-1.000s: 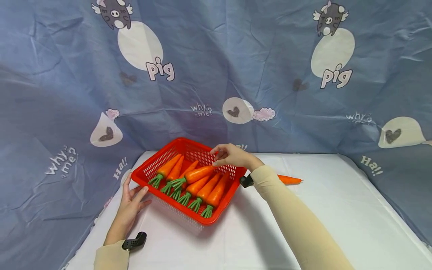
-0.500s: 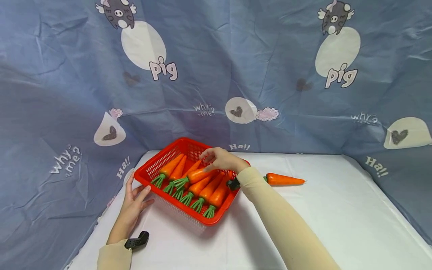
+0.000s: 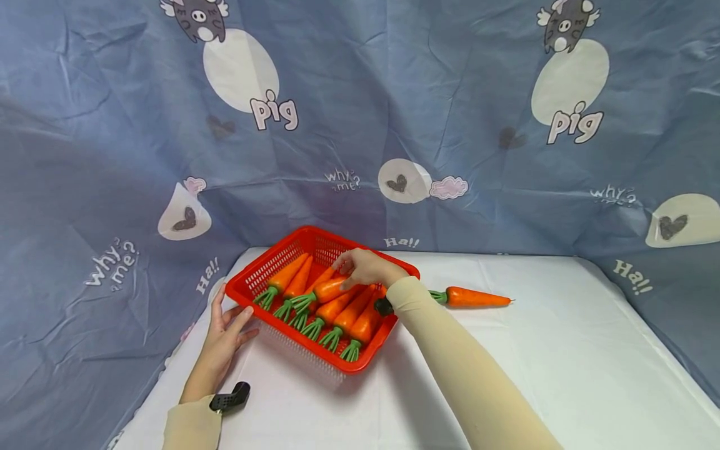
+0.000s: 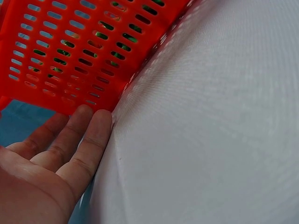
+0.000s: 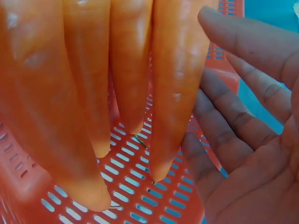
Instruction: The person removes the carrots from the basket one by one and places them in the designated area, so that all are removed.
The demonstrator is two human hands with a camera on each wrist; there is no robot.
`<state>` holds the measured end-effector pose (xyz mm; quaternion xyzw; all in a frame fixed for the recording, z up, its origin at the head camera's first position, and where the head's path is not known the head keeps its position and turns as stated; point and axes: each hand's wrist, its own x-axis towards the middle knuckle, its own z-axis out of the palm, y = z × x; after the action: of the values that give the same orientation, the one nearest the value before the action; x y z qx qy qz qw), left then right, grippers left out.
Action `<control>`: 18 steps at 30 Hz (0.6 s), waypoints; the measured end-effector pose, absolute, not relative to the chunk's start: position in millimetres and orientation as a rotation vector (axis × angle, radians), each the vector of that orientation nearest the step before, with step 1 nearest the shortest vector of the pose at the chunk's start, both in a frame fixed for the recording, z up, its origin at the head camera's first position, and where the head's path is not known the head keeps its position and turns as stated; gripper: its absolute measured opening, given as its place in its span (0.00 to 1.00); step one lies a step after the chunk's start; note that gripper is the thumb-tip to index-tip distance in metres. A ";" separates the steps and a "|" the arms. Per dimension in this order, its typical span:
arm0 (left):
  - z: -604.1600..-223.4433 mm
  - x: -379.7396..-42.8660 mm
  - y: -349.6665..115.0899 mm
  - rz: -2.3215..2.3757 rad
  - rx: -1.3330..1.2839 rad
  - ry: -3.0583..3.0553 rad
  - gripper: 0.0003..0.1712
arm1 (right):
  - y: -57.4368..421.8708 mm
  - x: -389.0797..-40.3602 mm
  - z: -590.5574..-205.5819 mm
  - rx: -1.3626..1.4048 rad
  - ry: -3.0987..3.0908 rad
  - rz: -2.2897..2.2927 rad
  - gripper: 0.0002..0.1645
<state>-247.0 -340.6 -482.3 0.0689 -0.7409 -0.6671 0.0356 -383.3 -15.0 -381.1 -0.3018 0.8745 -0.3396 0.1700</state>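
Note:
A red perforated plastic basket [image 3: 388, 337] stands on the white cloth, holding several orange carrots with green stems. My left hand [image 3: 222, 344] rests against its near-left corner, thumb and index finger spread at the rim. Its straight fingers [image 4: 77, 161] touch the lower part of the basket wall in the left wrist view. Inside the basket, my right hand [image 3: 368, 267] reaches to the tip end of the topmost carrot [image 3: 329, 289]. In the right wrist view its thumb and loosely bent fingers lie along one side of a carrot [image 5: 177, 93], without wrapping round it.
One more carrot [image 3: 475, 298] lies on the white tablecloth [image 3: 562, 350] to the right of the basket, its stem partly behind my right sleeve. A blue patterned cloth [image 3: 478, 125] hangs behind the table and along its sides.
My right hand has moved left and slightly toward me over the topmost carrot, then stayed nearly still. The stem end of the carrot outside has come into view. The left hand keeps its place.

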 end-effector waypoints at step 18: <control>-483.6 -248.1 -342.1 -2.057 0.201 -2.255 0.53 | -27.8 -382.9 -383.1 -0.861 2.614 -0.664 0.24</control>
<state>-248.1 -342.1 -483.6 0.0655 -0.7365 -0.6720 0.0414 -382.9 -27.8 -383.1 -0.3004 0.9123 -0.2317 0.1544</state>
